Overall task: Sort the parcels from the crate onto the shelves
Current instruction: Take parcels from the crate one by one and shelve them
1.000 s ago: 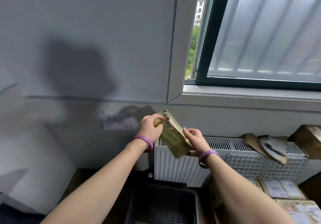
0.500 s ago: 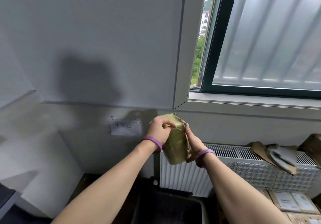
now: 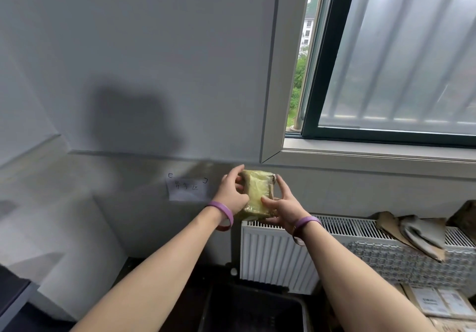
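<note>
Little parcel (image 3: 257,193) looks light, a bit squishy and probably slick in that glossy yellow-green wrap — best held by its sides — and that's how I've got it, up by the wall above the radiator's (image 3: 283,249) left end, left hand (image 3: 233,195) gripping one side, right hand (image 3: 279,208) cupping the other, arms outstretched.

- Soft daylight enters the window (image 3: 396,55) up-right of the fingers (image 3: 231,178).
- A soft-edged shadow (image 3: 134,122) falls on the wall (image 3: 154,35) up-left of them.
- Straight lines bow at the edges.
</note>
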A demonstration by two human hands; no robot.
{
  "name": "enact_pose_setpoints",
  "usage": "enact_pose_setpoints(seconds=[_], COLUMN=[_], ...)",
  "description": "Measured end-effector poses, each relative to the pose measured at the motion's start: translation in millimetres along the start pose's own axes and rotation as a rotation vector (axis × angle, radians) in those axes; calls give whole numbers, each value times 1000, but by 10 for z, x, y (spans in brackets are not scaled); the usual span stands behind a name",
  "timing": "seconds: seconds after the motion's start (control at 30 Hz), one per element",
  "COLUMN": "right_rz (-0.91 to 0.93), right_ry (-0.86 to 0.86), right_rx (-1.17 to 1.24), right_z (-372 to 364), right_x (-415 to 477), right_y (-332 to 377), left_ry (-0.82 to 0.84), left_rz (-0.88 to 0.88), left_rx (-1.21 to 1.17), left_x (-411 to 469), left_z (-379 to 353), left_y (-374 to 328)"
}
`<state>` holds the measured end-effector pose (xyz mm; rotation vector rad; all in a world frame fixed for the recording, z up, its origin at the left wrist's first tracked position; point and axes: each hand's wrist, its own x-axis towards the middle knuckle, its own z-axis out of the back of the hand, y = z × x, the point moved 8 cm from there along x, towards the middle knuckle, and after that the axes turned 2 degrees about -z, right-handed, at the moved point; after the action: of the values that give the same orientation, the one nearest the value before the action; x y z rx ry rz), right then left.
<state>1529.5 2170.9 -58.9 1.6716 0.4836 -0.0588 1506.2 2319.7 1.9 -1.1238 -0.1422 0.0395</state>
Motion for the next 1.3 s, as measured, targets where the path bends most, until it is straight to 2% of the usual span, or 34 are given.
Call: enact_pose_setpoints(seconds=[0.17,0.33,0.5,0.67,0.8,1.07,1.2,1.3], right_rz=[22,28,47,-12,-32,-25,54,77], right_ry=[55,6,-98,-52,4,88,-5,-89], right_rx=[-118,32,11,43,62,-13,-209,-263], right_z=[-30,-14,67,96,82,-89,-84,10], right_x=[-33,-42,-20,-10,-22,0,-11,17], right_y=[40,7,-40,-174,-189,-138,-56,-46], left_ry=[15,25,0,-98,-6,91,161,190], left_rz=[21,14,20,87,154,83,46,12], left_rx=[41,-35,-9,-73,-125,6,40,33], left_x=[-31,-96,-134,-93,-102,-115,-138,-180], left_z=[22,11,-14,53,-42,-144,-192,-214], left_y=[118,178,239,384,516,407,355,333])
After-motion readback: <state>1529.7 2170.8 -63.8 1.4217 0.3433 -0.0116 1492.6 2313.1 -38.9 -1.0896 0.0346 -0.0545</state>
